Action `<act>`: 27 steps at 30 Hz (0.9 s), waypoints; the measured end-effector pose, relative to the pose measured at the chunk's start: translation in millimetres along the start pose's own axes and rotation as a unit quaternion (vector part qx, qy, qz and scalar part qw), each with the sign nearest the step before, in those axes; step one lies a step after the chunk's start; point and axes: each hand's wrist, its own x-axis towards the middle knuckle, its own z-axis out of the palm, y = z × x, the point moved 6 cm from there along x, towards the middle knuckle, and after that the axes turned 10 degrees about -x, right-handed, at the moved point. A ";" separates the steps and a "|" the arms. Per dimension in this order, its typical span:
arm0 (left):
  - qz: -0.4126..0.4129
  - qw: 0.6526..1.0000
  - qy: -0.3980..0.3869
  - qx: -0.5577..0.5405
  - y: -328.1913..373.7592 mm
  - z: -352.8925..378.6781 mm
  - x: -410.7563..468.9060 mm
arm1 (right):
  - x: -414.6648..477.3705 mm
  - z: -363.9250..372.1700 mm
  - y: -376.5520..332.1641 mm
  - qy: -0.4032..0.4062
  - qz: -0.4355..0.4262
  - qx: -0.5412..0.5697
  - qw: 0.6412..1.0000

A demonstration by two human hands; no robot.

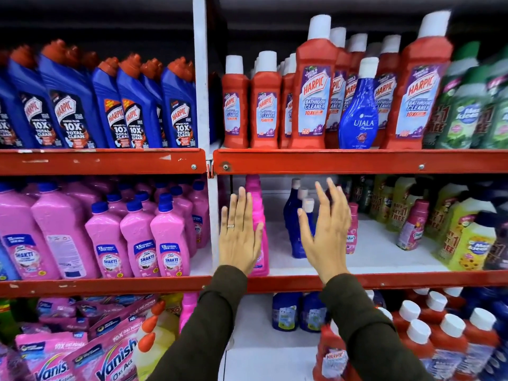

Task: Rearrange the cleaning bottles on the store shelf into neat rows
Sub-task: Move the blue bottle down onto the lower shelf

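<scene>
Both my hands were raised in front of the middle shelf, empty. My left hand point(238, 229) was flat with fingers together and extended, held in front of the tall pink bottle point(257, 215) at the left end of that bay; I could not tell whether my palm touched it. My right hand point(325, 229) was spread wide, fingers apart, in front of the dark blue bottles point(295, 215), gripping nothing.

I judged the job barely begun here. The blue Harpic bottles point(110, 105) and the pink Shakti bottles point(143, 243) in the left bay already stood in fair rows. In my bay, though, the white shelf board point(371, 243) showed much bare surface: the pink bottle stood alone by the white upright point(213, 215), the blue ones clustered near the middle, and a small pink Comfort bottle point(351, 232) stood just beside them, with another pink bottle point(412, 226) leaning further right, near the yellow bottles point(467, 237). On the shelf above, a blue Ujala bottle point(357, 111) sat among the red Harpic Bathroom Cleaner bottles point(310, 92), seemingly misplaced.

There was plenty of open board between the groups for sliding things. The red front rail point(384, 279) lay below my wrists and the upper rail point(357, 160) close above the bottle tops, so lifting room looked tight.
</scene>
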 end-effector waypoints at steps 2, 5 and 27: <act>0.025 0.999 0.023 -0.006 22.4 -10.6 32.1 | 22.2 -21.3 6.5 0.034 0.005 -0.005 0.999; 0.044 0.998 0.055 -0.001 48.8 -25.0 77.3 | 59.3 -50.1 18.4 0.072 0.014 0.005 0.997; 0.044 0.990 0.095 0.093 60.3 -21.2 135.2 | 195.8 -64.0 68.3 -0.121 0.105 0.170 0.972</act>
